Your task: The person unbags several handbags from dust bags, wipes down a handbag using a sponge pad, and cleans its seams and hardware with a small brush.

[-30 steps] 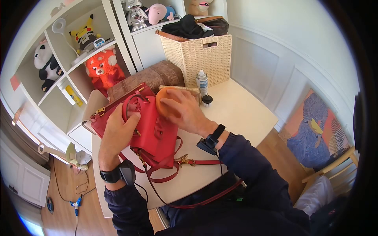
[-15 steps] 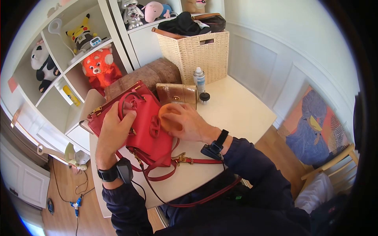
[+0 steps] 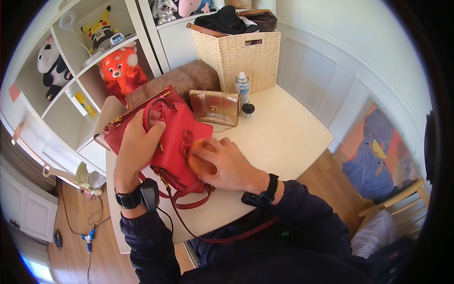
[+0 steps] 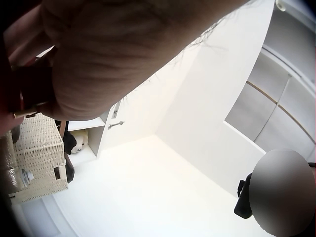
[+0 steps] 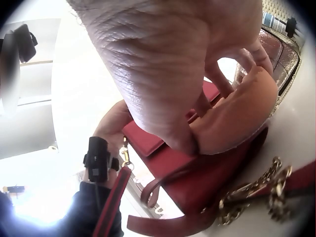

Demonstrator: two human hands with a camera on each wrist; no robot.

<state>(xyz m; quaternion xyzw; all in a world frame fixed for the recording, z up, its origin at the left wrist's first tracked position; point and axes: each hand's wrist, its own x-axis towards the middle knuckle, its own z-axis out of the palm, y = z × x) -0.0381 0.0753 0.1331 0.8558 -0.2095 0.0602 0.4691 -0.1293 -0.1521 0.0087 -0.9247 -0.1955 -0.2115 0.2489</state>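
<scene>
A red handbag (image 3: 178, 135) lies tilted on the white table, its straps trailing toward the front edge. My left hand (image 3: 138, 144) grips the bag near its top handle, thumb over the red material. In my right hand (image 3: 231, 165) is a round orange sponge-like pad (image 3: 200, 158), held against the bag's lower right side. The right wrist view shows the orange pad (image 5: 242, 111) pinched between thumb and fingers, over the red leather (image 5: 182, 173). In the left wrist view my left hand (image 4: 98, 59) fills the upper left, and its fingertips are hidden.
Behind the red bag are a brown bag (image 3: 175, 83), a gold clutch (image 3: 215, 107), a spray can (image 3: 242, 88), a black-topped object (image 3: 248, 110) and a wicker basket (image 3: 250, 61). Shelves with plush toys stand at the left. A wooden chair (image 3: 395, 203) is at the right.
My right hand has moved down the bag's side toward the front with the orange pad, uncovering the gold clutch. My left hand keeps its grip near the handle.
</scene>
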